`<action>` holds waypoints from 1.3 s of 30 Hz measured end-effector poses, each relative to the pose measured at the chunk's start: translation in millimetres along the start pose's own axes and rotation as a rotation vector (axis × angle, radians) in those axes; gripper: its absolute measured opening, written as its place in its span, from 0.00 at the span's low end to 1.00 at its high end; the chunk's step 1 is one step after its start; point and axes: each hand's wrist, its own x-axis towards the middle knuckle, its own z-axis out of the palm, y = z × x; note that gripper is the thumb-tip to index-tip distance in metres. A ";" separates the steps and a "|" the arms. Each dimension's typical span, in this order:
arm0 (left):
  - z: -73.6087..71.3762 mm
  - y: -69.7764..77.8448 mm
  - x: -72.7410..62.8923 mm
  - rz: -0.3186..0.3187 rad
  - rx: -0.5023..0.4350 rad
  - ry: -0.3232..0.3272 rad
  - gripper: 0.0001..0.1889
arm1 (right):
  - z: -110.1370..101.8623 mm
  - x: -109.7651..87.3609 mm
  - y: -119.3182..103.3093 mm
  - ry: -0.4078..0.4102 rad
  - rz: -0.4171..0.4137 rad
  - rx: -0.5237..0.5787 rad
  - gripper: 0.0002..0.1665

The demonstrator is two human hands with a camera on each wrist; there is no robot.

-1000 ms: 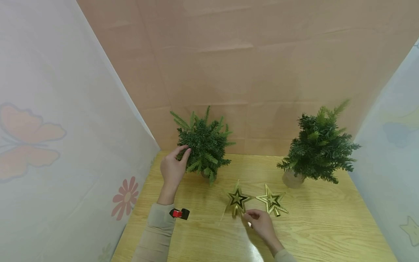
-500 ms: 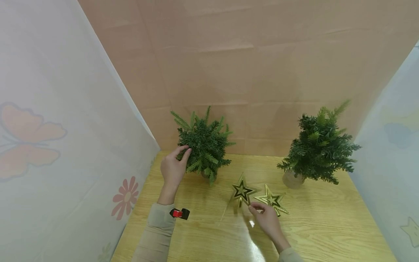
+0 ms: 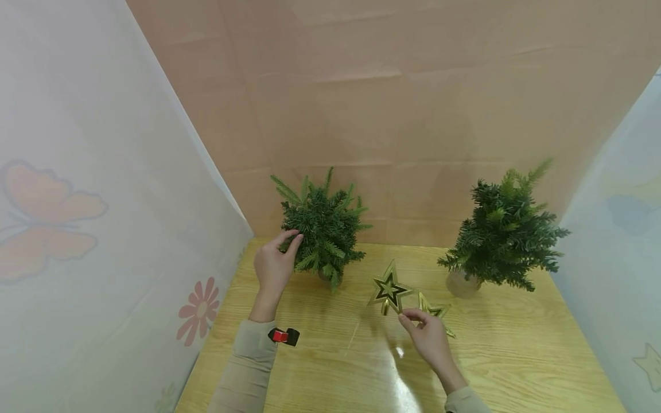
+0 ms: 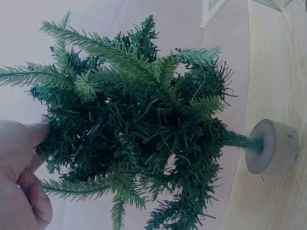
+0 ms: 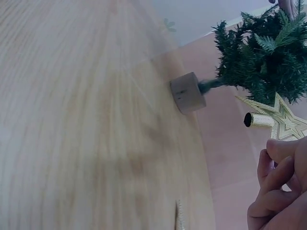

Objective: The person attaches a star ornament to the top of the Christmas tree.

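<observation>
The raised star (image 3: 391, 289) may twist, as my right grip (image 3: 431, 337) pinches just its edge; my left grip (image 3: 273, 265) pinches the left tree (image 3: 324, 221).

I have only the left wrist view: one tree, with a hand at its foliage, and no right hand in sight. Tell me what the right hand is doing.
Observer: In the head view, the right hand pinches a gold star by one of its points.
Operator: Describe what is fixed to that star.
Observer: The right wrist view shows a short gold tube on it, with a dark opening at its end.
Operator: Now report what stands at the right side of the table.
Observer: A second tree, on a round base, with no hand on it.
</observation>
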 end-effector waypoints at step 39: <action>1.2 -4.8 -1.6 -0.016 -0.003 -0.027 0.12 | -24.3 9.3 -40.7 0.084 -0.094 0.060 0.11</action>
